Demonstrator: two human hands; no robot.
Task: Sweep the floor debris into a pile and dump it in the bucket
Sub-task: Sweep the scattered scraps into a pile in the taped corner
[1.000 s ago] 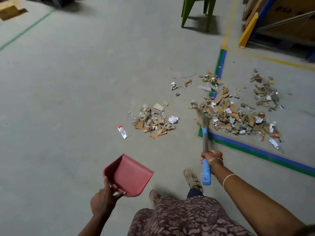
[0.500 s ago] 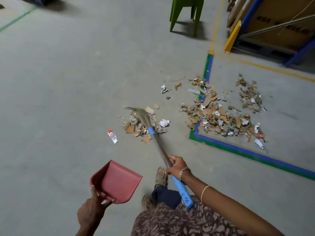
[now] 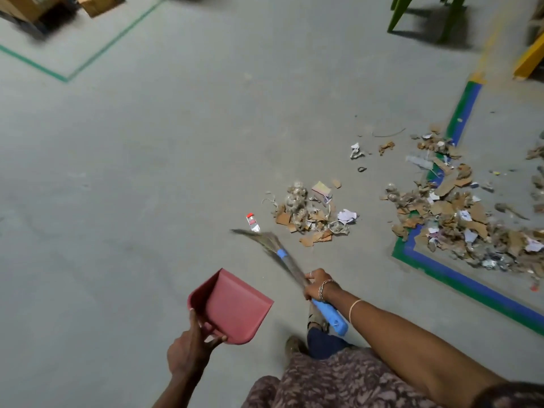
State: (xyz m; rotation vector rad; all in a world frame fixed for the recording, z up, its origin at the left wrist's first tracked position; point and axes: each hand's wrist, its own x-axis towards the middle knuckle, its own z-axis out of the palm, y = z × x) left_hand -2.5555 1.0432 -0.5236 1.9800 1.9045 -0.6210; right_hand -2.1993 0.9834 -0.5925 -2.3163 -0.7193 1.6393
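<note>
Floor (image 3: 147, 172): concrete look, matt, smooth, faintly scuffed.
Dustpan (image 3: 232, 307): red plastic, smooth, low sheen.
Broom (image 3: 290, 265): dry fibrous bristles, rough; blue plastic grip (image 3: 331, 318), smooth.
Small debris pile (image 3: 309, 213): torn brown cardboard, white paper scraps, frayed fibre.
Large debris pile (image 3: 459, 216): cardboard and paper, matt, ragged.
Floor tape (image 3: 471, 287): blue and green, smooth, slight gloss.
Bracelet (image 3: 321, 290): metal, shiny.
Garment (image 3: 338, 381): patterned cloth, matt.

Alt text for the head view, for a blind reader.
A person's right hand holds a broom beside a small debris pile; the left hand holds a red dustpan. A bigger pile lies to the right, across floor tape.
</note>
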